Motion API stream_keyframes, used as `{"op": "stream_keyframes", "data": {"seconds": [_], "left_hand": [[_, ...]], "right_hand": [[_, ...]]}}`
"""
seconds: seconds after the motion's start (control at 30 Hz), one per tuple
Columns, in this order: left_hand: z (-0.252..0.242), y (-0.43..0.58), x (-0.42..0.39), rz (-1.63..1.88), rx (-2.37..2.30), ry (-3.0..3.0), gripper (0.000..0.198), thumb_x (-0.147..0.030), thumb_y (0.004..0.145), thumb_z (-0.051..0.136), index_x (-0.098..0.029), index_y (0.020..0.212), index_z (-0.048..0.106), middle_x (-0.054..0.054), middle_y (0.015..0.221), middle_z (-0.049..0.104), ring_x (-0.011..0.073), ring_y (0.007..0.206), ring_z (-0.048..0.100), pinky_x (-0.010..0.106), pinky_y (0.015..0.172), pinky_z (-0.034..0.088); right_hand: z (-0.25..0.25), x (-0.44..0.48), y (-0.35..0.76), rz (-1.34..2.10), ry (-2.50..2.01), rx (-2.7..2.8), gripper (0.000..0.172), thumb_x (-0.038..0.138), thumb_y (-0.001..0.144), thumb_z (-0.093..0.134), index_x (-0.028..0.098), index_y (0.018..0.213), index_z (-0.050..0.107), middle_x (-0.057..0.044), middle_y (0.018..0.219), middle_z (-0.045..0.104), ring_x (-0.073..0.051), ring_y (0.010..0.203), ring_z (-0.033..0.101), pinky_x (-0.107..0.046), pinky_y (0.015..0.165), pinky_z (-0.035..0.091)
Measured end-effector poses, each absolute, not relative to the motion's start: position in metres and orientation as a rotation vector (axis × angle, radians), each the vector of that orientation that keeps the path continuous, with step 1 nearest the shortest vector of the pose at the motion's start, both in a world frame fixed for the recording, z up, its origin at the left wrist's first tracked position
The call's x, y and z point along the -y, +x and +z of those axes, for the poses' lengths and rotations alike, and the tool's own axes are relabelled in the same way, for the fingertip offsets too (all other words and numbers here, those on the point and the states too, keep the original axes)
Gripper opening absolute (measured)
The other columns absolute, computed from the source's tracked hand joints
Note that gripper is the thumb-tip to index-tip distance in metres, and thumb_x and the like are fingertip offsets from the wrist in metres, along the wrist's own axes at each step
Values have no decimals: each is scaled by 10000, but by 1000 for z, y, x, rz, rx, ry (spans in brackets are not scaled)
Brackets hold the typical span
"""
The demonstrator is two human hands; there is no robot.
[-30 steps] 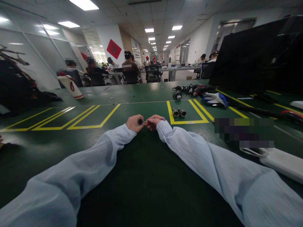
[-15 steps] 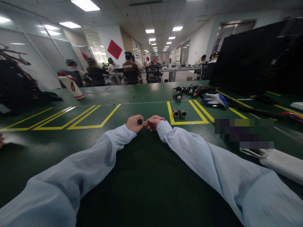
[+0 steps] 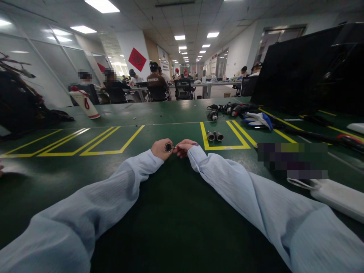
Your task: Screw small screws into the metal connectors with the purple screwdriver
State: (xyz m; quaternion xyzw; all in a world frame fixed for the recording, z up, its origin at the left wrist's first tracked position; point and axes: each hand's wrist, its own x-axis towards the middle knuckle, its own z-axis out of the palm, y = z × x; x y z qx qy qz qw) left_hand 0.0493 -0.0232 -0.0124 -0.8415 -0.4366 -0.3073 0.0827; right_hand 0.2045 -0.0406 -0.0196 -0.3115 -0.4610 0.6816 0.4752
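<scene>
Both my arms, in pale blue sleeves, reach out over a dark green table (image 3: 170, 212). My left hand (image 3: 159, 148) grips a small round metal connector (image 3: 168, 147), its open end turned toward me. My right hand (image 3: 183, 147) pinches a thin metal pin or tool (image 3: 174, 147) whose tip meets the connector's side. The two hands almost touch, resting on the table just left of a yellow-taped square (image 3: 224, 147). Inside that square lie two more small metal connectors (image 3: 214, 135).
A heap of black connectors and cables (image 3: 227, 109) and a blue-white glove (image 3: 259, 119) lie at the far right. A white bottle (image 3: 83, 103) stands far left; a white power bank (image 3: 338, 197) lies near right. A large black monitor (image 3: 307, 68) stands on the right. People sit at distant desks.
</scene>
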Motion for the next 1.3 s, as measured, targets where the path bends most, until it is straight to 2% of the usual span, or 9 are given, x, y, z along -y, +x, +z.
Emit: {"op": "stream_keyframes", "data": {"seconds": [0.27, 0.6, 0.83, 1.03, 1.3], "left_hand": [[-10, 50, 27, -1095, 1333, -2579, 143, -282, 611, 576, -151, 603, 519, -6, 542, 553, 102, 478, 490, 202, 464, 378], [-12, 49, 24, -795, 1362, -2509, 73, -234, 615, 564, -165, 626, 543, 17, 589, 588, 139, 550, 542, 225, 506, 401], [-12, 48, 25, -1029, 1282, -2598, 117, -257, 604, 578, -156, 605, 519, -5, 553, 556, 103, 492, 492, 205, 478, 384], [-10, 51, 29, -1128, 1315, -2646, 232, -366, 625, 574, -152, 578, 497, -19, 511, 516, 85, 450, 453, 189, 439, 361], [-11, 50, 27, -865, 1283, -2547, 78, -239, 625, 541, -162, 633, 531, 13, 585, 575, 124, 540, 518, 215, 509, 401]], "right_hand": [[-10, 49, 206, 1713, -742, 1061, 140, 36, 732, 441, 133, 655, 504, 2, 514, 626, -90, 410, 545, -180, 380, 424], [-16, 49, 202, 1604, -775, 1123, 139, 38, 704, 467, 135, 618, 516, 24, 462, 608, -70, 375, 530, -151, 360, 399], [-8, 47, 208, 1768, -765, 1090, 195, 9, 752, 399, 121, 637, 510, -5, 486, 626, -83, 391, 552, -171, 383, 428], [-15, 45, 206, 1734, -717, 1066, 106, 59, 727, 480, 137, 660, 506, 10, 498, 620, -85, 403, 553, -166, 377, 413], [-19, 43, 206, 1586, -813, 1178, 122, 67, 676, 493, 146, 587, 523, 17, 476, 623, -81, 380, 536, -166, 357, 405]]}}
